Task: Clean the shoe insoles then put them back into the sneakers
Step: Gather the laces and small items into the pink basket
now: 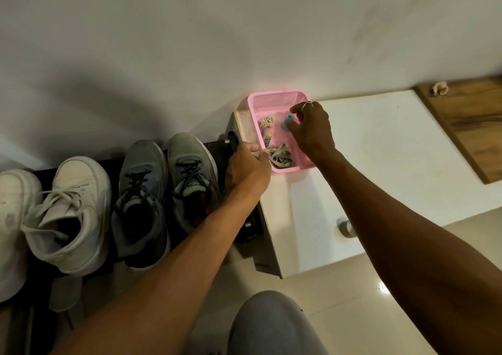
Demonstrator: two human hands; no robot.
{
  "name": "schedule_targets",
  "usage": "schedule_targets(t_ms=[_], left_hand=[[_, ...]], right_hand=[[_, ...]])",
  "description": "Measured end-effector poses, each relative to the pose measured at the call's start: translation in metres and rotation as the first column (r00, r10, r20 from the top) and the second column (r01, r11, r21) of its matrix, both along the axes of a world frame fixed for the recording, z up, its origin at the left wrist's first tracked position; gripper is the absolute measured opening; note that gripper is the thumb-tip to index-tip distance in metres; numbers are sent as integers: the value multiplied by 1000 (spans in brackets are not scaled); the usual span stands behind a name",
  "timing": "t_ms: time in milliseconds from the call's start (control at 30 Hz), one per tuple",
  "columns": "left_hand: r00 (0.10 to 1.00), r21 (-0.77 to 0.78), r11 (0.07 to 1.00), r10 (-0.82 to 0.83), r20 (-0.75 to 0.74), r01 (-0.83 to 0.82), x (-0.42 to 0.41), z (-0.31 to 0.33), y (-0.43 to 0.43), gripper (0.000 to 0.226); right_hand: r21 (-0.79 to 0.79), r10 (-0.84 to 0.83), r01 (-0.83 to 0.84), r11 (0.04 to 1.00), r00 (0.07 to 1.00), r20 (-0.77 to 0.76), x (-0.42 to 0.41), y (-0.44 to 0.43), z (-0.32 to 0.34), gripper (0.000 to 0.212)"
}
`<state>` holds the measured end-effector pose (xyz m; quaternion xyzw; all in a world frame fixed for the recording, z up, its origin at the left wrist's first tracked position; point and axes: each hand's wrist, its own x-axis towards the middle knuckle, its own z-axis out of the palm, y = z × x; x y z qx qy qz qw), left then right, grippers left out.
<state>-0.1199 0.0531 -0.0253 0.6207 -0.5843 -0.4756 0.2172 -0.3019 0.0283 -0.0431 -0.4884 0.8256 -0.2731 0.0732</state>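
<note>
Two grey sneakers [168,191] with dark laces stand side by side on a black rack, toes to the wall. Left of them stand two white sneakers [68,213]. A pink plastic basket [274,102] sits on the corner of a white cabinet. My left hand [248,165] grips the basket's near left rim. My right hand [312,129] reaches into the basket, its fingers curled at a small teal object [285,121]; whether they pinch it I cannot tell. No insole shows clearly.
Grey laces [281,159] and small yellow-capped tubes [267,130] lie in the basket. The white cabinet top [380,164] runs right to a wooden board [467,126]. A grey insole-shaped piece [63,295] lies below the rack. My grey-clad knee [269,324] is at the bottom. The wall is close behind.
</note>
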Motion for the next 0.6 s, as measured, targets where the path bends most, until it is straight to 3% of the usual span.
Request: schedule_targets(t_ms=[333,600], left_hand=[[1000,-29,999,-25,17,26,2,4,3,24],[998,-62,997,-43,36,45,2,5,6,27]], right_hand=[[-136,-12,8,991,1000,-26,-17,77,27,13],[-14,-129,129,992,991,-35,-36,143,25,18]])
